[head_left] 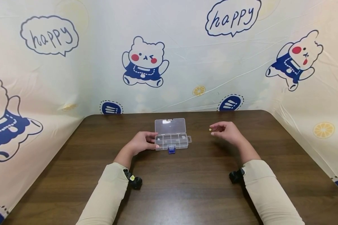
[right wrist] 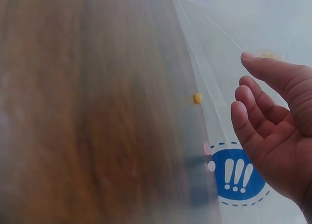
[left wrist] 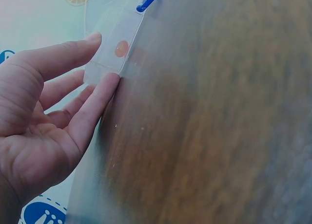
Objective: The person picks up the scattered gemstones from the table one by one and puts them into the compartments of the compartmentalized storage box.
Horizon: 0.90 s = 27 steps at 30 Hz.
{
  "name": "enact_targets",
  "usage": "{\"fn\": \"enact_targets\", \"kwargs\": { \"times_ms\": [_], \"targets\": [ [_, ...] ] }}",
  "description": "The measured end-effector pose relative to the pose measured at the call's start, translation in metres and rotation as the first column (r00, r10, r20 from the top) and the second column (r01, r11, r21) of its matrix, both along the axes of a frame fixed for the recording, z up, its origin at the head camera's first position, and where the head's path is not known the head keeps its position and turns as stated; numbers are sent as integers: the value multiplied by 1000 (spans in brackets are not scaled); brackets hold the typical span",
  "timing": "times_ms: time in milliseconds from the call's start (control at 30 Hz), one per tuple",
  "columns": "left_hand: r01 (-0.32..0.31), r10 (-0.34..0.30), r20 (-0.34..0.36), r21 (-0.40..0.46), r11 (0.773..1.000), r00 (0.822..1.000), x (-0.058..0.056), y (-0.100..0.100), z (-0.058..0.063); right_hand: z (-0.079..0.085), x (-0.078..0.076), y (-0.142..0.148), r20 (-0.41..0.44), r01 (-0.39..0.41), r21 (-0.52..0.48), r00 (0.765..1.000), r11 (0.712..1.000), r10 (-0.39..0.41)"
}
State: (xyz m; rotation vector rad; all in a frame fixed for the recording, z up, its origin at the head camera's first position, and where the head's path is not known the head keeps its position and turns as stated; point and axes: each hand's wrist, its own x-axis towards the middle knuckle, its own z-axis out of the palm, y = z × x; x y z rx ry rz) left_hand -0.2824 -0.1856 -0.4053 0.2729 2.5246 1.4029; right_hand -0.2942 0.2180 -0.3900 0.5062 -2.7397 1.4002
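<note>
A clear plastic compartment box [head_left: 171,141] stands on the table with its lid [head_left: 170,126] raised at the back and a blue latch [head_left: 171,150] at the front. My left hand [head_left: 140,142] holds the box's left end, thumb at the front corner and fingers behind. In the left wrist view an orange oval piece [left wrist: 121,48] shows through the box. To the right of the box, my right hand [head_left: 227,131] hovers with thumb and fingers apart. A small yellow, pill-like piece [right wrist: 197,98] lies just beyond its fingertips, with a gap between them in the right wrist view.
Pale pieces [head_left: 183,137] sit in some compartments. Beside the yellow piece are a small pink piece [right wrist: 206,148] and a white one [right wrist: 211,166]. The brown wooden table [head_left: 174,187] ends at a printed cloth [head_left: 186,62] behind and at the sides.
</note>
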Motion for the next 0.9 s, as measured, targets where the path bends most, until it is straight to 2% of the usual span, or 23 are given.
{"fn": "enact_targets", "kwargs": {
  "times_ms": [567, 900],
  "targets": [
    [2, -2, 1, 11, 1000, 1000, 0, -1, 0, -6, -20, 5, 50, 6, 32, 999, 999, -8],
    [-3, 3, 8, 17, 1000, 1000, -1, 0, -2, -9, -34, 5, 105, 4, 102, 994, 995, -15]
  ]
}}
